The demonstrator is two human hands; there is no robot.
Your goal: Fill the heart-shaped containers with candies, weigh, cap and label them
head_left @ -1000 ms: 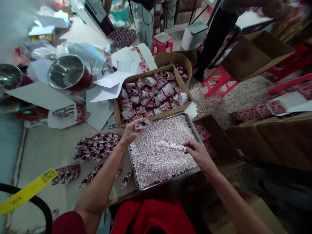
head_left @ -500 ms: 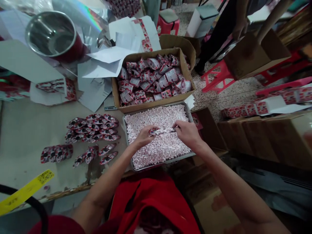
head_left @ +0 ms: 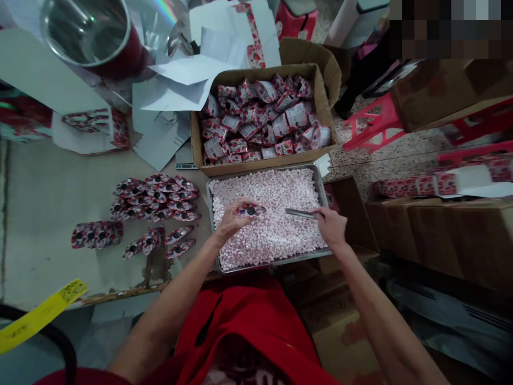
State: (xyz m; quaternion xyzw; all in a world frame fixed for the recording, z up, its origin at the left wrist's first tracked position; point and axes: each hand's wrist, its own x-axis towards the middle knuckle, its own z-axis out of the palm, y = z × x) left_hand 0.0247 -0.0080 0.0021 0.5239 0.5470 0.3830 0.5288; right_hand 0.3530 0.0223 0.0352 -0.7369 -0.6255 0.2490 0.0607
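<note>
My left hand [head_left: 231, 220] holds a small red-and-white printed packet [head_left: 256, 210] over the tray, a dark round spot on its upper face turned to me. To its right, my right hand [head_left: 333, 224] grips the end of a narrow metal scoop [head_left: 300, 213]. The scoop points at the packet but is apart from it. Beneath both hands, small white pellets [head_left: 268, 240] fill a shallow metal tray [head_left: 321, 187]. Similar packets [head_left: 156, 198] stand in rows on the table to the left, with a few more in smaller groups nearer the front.
Behind the tray, a cardboard box [head_left: 256, 164] holds many printed wrappers [head_left: 260, 125]. A red metal pot [head_left: 120, 61] and white paper sheets [head_left: 188, 80] are at the back left. Cardboard cartons [head_left: 449, 235] and a red stool [head_left: 377, 120] stand to the right.
My right hand has drawn the scoop away to the right from the packet. Pellets seen between the hands before no longer show on the scoop. The view has shifted slightly.
</note>
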